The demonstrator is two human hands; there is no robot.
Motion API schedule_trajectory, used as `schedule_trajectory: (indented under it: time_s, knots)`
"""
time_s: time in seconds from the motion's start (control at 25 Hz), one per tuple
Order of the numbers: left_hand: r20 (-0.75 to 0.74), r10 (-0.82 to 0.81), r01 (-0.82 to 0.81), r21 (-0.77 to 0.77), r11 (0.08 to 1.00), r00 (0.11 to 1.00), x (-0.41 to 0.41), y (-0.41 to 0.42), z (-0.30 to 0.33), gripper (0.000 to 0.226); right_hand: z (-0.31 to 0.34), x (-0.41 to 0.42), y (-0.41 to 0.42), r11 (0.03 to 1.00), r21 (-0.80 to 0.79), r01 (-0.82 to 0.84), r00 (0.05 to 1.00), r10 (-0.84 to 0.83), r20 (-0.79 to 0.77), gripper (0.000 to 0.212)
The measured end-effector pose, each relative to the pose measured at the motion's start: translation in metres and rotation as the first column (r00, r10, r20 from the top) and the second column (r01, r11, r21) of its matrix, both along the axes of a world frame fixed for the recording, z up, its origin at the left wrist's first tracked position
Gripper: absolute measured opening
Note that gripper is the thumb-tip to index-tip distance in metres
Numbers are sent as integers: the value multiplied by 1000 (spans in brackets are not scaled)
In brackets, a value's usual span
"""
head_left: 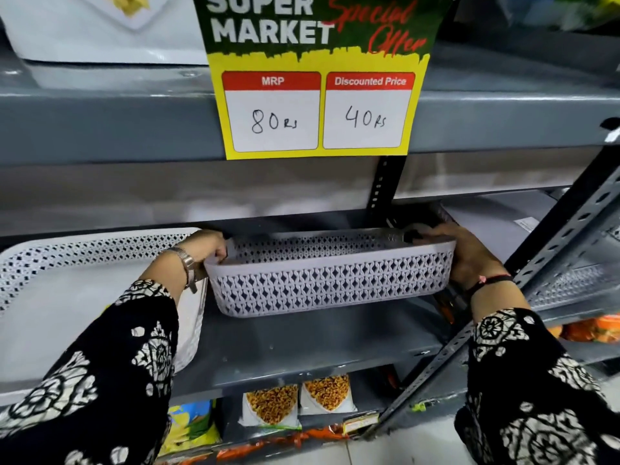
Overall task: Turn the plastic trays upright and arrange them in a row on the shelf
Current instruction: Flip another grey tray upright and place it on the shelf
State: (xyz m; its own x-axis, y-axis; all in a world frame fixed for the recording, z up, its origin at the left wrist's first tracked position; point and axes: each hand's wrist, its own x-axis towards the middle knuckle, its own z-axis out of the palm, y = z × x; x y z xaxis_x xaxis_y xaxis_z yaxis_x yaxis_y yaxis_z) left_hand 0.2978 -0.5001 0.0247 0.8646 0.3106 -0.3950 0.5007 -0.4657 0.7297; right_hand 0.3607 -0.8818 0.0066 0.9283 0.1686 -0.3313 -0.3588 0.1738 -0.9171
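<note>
A pale grey perforated plastic tray is upright, held a little above the grey shelf at the centre. My left hand grips its left rim and my right hand grips its right end. A second, white perforated tray stands upright on the shelf at the left, partly hidden by my left sleeve. Another perforated tray shows on the shelf to the right, behind the slanted metal strut.
A yellow price sign hangs from the shelf above. A slanted perforated metal strut crosses at the right. Snack packets lie on the lower shelf. Bare shelf surface lies under and in front of the held tray.
</note>
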Motion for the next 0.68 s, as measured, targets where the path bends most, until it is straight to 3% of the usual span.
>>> schedule_trajectory:
  time_s: [0.12,0.2,0.24,0.44,0.68]
  knots:
    - [12,-18,16,151,988,1000,0,-8,-14,41,-10,15,-7,943,-333,-4,1000,8,11,28]
    - [39,-57,46,244,969,998,-1,-14,-24,18,-24,23,-10,848,-528,48,999,-39,29,35]
    - [39,-89,75,274,959,995,0,-16,-30,14,-30,24,-10,833,-548,79,997,-71,35,34]
    - [-84,-180,195,570,798,980,-5,-24,-42,54,-43,9,3,702,-687,185,979,-74,188,33]
    - [-284,-219,358,745,562,934,-18,-32,-45,74,-51,-3,10,760,-593,265,958,-136,253,33]
